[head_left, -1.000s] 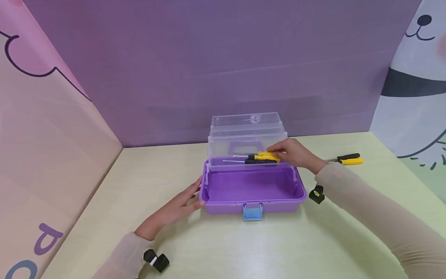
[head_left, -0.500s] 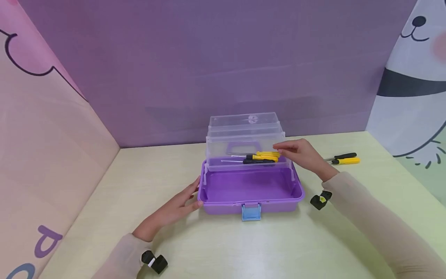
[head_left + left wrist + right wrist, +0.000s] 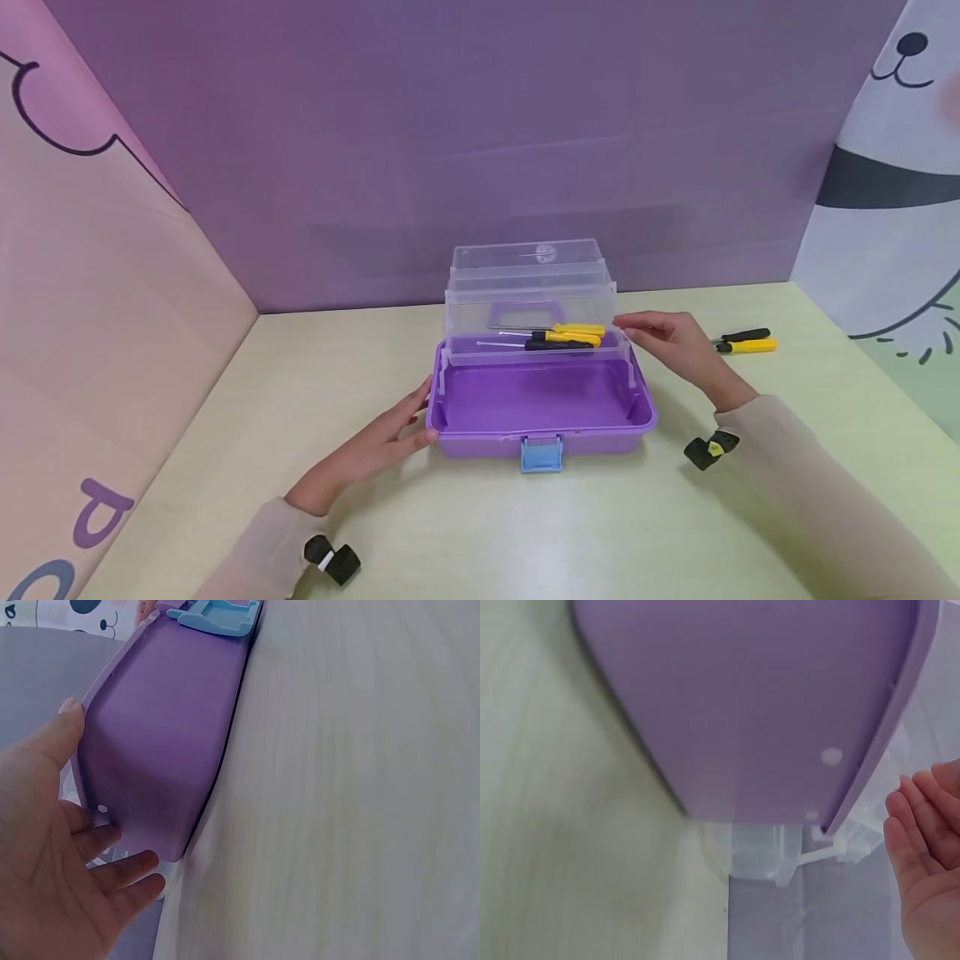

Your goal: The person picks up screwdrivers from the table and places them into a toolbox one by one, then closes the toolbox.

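Screwdrivers (image 3: 573, 338) lay in the clear tray (image 3: 480, 359) of the purple toolbox (image 3: 480, 447), beside the right hand (image 3: 673, 346), whose loose fingers held nothing near the toolbox's right end; the left hand (image 3: 375, 446) touched the left end, fingers relaxed.

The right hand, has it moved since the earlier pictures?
Yes. Against the purple box, the right hand has shifted rightward, away from the screwdrivers in the clear tray.

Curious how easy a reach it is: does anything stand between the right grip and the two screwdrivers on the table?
Nothing visible does. In the head view, the black-handled screwdriver and yellow-handled screwdriver lie beyond the right grip, with the purple box on its opposite side.
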`<state>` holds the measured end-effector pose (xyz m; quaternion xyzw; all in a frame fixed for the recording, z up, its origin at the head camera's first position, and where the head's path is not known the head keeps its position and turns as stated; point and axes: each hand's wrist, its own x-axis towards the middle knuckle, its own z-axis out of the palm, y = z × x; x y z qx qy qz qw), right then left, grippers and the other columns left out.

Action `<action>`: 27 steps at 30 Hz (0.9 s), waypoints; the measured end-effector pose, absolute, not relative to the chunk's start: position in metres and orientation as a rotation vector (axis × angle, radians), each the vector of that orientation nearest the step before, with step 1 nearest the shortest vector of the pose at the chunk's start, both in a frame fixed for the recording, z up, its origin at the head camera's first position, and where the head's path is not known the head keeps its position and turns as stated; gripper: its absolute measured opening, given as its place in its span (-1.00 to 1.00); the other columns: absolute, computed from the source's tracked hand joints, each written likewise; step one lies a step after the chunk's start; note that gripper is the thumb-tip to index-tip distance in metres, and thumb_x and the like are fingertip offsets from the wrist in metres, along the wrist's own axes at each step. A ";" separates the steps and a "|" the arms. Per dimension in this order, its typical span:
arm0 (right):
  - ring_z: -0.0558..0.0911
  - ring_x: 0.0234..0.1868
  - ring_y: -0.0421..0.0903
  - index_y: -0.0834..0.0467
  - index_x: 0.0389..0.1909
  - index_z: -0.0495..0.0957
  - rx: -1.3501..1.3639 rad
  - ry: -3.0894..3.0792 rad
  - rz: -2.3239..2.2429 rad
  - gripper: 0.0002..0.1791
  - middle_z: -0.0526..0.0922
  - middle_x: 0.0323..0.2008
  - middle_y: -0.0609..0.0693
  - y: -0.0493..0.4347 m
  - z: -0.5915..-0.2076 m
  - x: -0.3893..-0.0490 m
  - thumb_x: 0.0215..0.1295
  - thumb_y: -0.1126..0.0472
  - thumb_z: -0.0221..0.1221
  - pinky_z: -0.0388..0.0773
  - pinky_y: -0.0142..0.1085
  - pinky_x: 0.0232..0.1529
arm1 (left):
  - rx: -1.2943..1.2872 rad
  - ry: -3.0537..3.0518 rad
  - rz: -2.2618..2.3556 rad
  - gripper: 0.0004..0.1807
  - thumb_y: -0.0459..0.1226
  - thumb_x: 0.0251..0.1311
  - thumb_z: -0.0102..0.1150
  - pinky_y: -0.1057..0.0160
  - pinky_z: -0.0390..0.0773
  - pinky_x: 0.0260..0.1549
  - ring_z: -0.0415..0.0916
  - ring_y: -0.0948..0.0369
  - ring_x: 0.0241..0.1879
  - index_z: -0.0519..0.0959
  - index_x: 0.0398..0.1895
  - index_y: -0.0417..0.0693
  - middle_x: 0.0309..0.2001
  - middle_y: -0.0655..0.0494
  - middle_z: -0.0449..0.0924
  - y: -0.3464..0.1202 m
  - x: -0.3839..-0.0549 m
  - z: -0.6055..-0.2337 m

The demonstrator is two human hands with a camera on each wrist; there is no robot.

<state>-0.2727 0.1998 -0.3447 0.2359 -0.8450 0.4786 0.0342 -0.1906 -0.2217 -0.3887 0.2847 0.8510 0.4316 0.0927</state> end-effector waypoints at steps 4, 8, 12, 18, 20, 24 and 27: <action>0.56 -0.06 -0.45 0.31 0.09 0.53 0.691 -2.595 1.460 -0.64 0.58 0.05 0.24 0.207 -0.350 -0.271 0.37 0.19 0.09 0.47 -0.63 -0.08 | 0.846 2.525 1.285 -0.18 -0.19 0.37 0.00 -0.14 0.18 0.28 -0.06 -0.11 0.42 -0.27 0.51 0.07 0.50 -0.08 -0.24 -0.222 -0.190 -0.389; 0.55 -0.09 -0.49 0.31 0.09 0.53 0.665 -2.588 1.474 -0.63 0.58 0.04 0.26 0.213 -0.352 -0.268 0.36 0.17 0.10 0.48 -0.62 -0.09 | 0.852 2.531 1.283 -0.18 -0.20 0.37 -0.01 -0.15 0.19 0.27 -0.06 -0.13 0.42 -0.26 0.51 0.04 0.50 -0.11 -0.23 -0.222 -0.190 -0.390; 0.58 -0.10 -0.46 0.31 0.10 0.51 0.647 -2.615 1.496 -0.61 0.57 0.04 0.30 0.219 -0.355 -0.265 0.36 0.16 0.11 0.50 -0.59 -0.09 | 0.851 2.540 1.272 -0.18 -0.20 0.37 -0.01 -0.15 0.19 0.27 -0.06 -0.15 0.41 -0.26 0.51 0.02 0.49 -0.14 -0.22 -0.223 -0.191 -0.392; 0.65 -0.06 -0.22 0.32 0.08 0.52 0.666 -2.647 1.510 -0.61 0.57 0.03 0.30 0.227 -0.358 -0.264 0.34 0.16 0.14 0.53 -0.55 -0.10 | 0.855 2.543 1.278 -0.19 -0.20 0.38 -0.01 -0.16 0.19 0.27 -0.07 -0.14 0.42 -0.26 0.51 0.01 0.49 -0.13 -0.23 -0.223 -0.192 -0.392; 0.66 -0.07 -0.20 0.31 0.07 0.53 0.659 -2.651 1.498 -0.60 0.61 0.01 0.23 0.230 -0.359 -0.264 0.33 0.15 0.15 0.53 -0.55 -0.11 | 0.856 2.538 1.282 -0.19 -0.21 0.38 -0.02 -0.17 0.19 0.27 -0.07 -0.16 0.41 -0.27 0.51 -0.02 0.49 -0.15 -0.23 -0.222 -0.192 -0.391; 0.66 -0.08 -0.20 0.31 0.07 0.53 0.626 -2.658 1.479 -0.60 0.62 0.00 0.22 0.238 -0.362 -0.265 0.31 0.14 0.16 0.53 -0.57 -0.12 | 0.850 2.533 1.282 -0.19 -0.20 0.38 -0.02 -0.17 0.19 0.26 -0.07 -0.17 0.41 -0.27 0.50 -0.06 0.49 -0.18 -0.24 -0.222 -0.190 -0.391; 0.65 -0.09 -0.26 0.31 0.06 0.54 0.607 -2.668 1.449 -0.61 0.59 0.01 0.30 0.243 -0.364 -0.265 0.32 0.14 0.16 0.52 -0.59 -0.12 | 0.839 2.540 1.279 -0.19 -0.19 0.38 -0.02 -0.16 0.20 0.26 -0.05 -0.17 0.41 -0.27 0.50 -0.08 0.48 -0.18 -0.23 -0.222 -0.190 -0.390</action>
